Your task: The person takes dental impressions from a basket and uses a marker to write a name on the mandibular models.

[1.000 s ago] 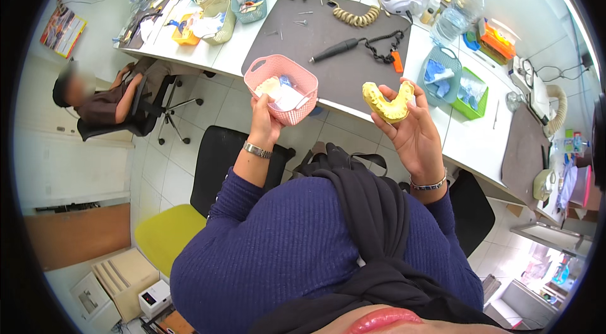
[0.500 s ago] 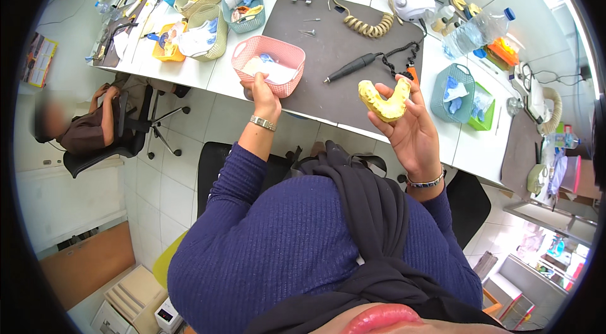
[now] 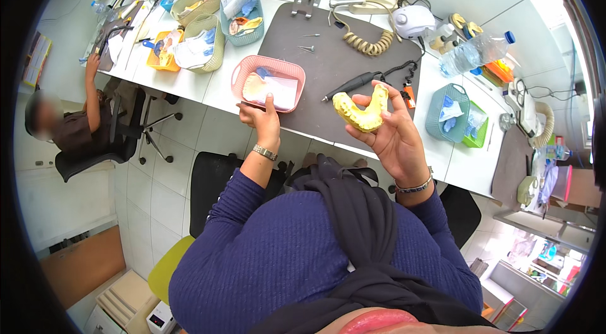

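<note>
In my right hand [image 3: 404, 138] I hold a yellow horseshoe-shaped dental cast [image 3: 363, 113], raised above the front edge of the desk with the thumb and fingers along one arm of it. My left hand [image 3: 262, 123] is at the near side of a pink basket [image 3: 298, 85], its fingers curled and its thumb up at the rim. A thin dark edge shows by those fingers, but what it belongs to I cannot make out. Inside the basket lie a pale pink cast-like piece [image 3: 254, 89], a white paper [image 3: 284, 91] and something blue.
A dark mat [image 3: 353, 59] carries a black handpiece [image 3: 347, 86] with its cord and small metal burs [image 3: 307, 48]. Other baskets, among them a teal basket [image 3: 435, 113], flank the mat. A water bottle [image 3: 476, 53] leans at the right. A seated person [image 3: 79, 123] is at far left.
My left hand has drawn back from the pink basket's rim, its fingers now curled. My right hand has brought the cast leftward. The seated person has reached an arm up to the desk.
</note>
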Demonstrator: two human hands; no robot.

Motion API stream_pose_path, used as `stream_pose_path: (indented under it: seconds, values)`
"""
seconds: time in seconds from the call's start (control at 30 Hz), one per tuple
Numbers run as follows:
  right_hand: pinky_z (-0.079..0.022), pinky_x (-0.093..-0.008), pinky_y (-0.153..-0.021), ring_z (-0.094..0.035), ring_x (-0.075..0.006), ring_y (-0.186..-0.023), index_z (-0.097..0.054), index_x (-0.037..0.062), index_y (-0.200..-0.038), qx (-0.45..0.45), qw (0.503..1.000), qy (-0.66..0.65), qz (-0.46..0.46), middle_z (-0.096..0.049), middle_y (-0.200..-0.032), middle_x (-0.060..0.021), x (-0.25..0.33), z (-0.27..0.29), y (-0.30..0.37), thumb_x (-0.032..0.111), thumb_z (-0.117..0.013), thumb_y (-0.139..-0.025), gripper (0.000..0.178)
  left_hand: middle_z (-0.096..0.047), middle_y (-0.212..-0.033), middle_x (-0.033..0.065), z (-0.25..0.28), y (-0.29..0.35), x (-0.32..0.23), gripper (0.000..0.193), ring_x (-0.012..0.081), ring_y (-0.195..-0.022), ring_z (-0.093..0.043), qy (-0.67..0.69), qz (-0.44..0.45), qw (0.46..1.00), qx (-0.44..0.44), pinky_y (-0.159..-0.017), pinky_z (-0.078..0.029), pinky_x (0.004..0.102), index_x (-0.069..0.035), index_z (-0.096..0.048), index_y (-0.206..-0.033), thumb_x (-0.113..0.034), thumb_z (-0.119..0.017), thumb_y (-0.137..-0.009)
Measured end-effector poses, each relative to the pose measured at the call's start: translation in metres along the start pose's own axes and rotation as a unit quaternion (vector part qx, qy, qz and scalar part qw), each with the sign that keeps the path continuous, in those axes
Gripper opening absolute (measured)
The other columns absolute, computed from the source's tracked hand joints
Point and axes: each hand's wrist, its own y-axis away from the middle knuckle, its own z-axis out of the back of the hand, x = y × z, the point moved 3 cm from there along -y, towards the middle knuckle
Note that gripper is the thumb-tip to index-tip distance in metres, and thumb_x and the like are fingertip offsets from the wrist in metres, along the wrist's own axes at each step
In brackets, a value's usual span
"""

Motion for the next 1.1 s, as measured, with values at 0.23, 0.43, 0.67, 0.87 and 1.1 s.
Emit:
stream_pose_path:
  seconds: [0.23, 0.43, 0.67, 0.87, 1.1]
  values:
    - [-0.047, -0.0492, -0.096, -0.050, -0.0329, -0.119, -0.022, 0.0082, -0.139, 0.062, 0.998, 0.011, 0.002, -0.046, -0.130, -0.0212, -0.005, -0.017, -0.008, 0.013, -0.043, -0.093, 0.050, -0.038, -0.131, 0.0162, 0.048, 0.055, -0.087, 0.065, 0.0290, -0.125, -0.035, 0.230, -0.291, 0.877, 0.305, -0.106, -0.026, 0.0434, 0.003, -0.034, -0.135, -0.033, -0.061, -0.087]
    - [-0.048, -0.0459, -0.095, -0.050, -0.0309, -0.121, -0.017, 0.0103, -0.142, 0.100, 0.995, 0.023, 0.004, -0.040, -0.136, -0.0215, -0.009, -0.029, -0.007, 0.013, -0.041, -0.096, 0.052, -0.046, -0.125, 0.0114, 0.067, 0.090, -0.141, 0.046, 0.0177, -0.115, -0.047, 0.366, -0.277, 0.763, 0.455, -0.099, -0.037, 0.0351, 0.002, -0.049, -0.124, -0.019, -0.065, -0.087]
    - [-0.049, -0.0418, -0.094, -0.049, -0.0292, -0.122, -0.014, 0.0104, -0.143, 0.115, 0.993, 0.031, 0.018, -0.035, -0.142, -0.0222, -0.008, -0.034, 0.000, 0.014, -0.040, -0.097, 0.053, -0.054, -0.118, 0.0108, 0.072, 0.093, -0.150, 0.038, 0.0160, -0.107, -0.055, 0.384, -0.238, 0.752, 0.481, -0.094, -0.044, 0.0307, 0.003, -0.052, -0.120, -0.008, -0.065, -0.086]
    - [-0.051, -0.0405, -0.092, -0.052, -0.0270, -0.119, -0.017, 0.0099, -0.143, 0.116, 0.992, 0.047, 0.013, -0.037, -0.141, -0.0225, -0.005, -0.030, 0.002, 0.013, -0.043, -0.095, 0.055, -0.057, -0.114, 0.0099, 0.073, 0.095, -0.152, 0.039, 0.0159, -0.107, -0.056, 0.414, -0.194, 0.738, 0.496, -0.092, -0.046, 0.0300, 0.004, -0.053, -0.120, -0.009, -0.066, -0.086]
    - [-0.055, -0.0379, -0.085, -0.056, -0.0299, -0.115, -0.020, 0.0098, -0.144, 0.088, 0.991, 0.094, 0.025, -0.039, -0.137, -0.0275, -0.006, -0.027, 0.002, 0.015, -0.046, -0.090, 0.060, -0.057, -0.115, 0.0090, 0.075, 0.093, -0.153, 0.039, 0.0159, -0.108, -0.056, 0.426, -0.168, 0.726, 0.513, -0.093, -0.047, 0.0300, 0.003, -0.052, -0.120, -0.009, -0.065, -0.086]
